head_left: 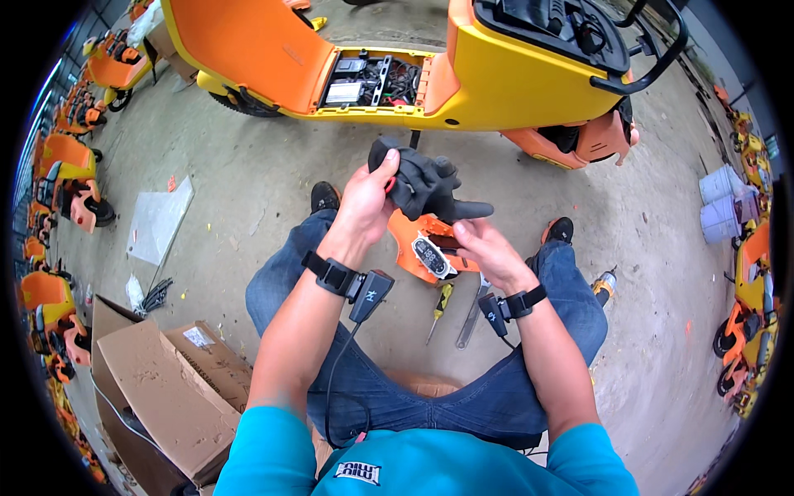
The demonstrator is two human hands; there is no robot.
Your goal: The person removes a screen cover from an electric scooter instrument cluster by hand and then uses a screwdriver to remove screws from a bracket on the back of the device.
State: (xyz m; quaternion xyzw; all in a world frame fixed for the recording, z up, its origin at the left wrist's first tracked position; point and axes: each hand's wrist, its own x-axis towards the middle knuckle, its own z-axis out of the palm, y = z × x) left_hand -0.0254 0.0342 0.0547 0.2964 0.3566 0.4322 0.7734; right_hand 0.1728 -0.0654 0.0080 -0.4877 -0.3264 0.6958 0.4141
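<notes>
A pair of dark grey work gloves (426, 183), bunched together, is held up in front of me. My left hand (368, 198) is closed round them at their left side, thumb on top, and a bit of red trim shows beside it. My right hand (494, 252) is just below a glove finger that points right. Its thumb and fingers are apart and partly bent, and whether the tips touch the glove is hard to see. Beneath the hands lies an orange plastic panel (405, 238) with a white-rimmed display unit (432, 256) on it.
A yellow and orange scooter (529, 74) stands ahead, its floor compartment (372, 81) uncovered over wiring. Between my legs lie a screwdriver (440, 310) and a wrench (471, 318). A power drill (605, 285) is beyond my right knee. Cardboard boxes (157, 372) stand left, buckets (718, 202) right.
</notes>
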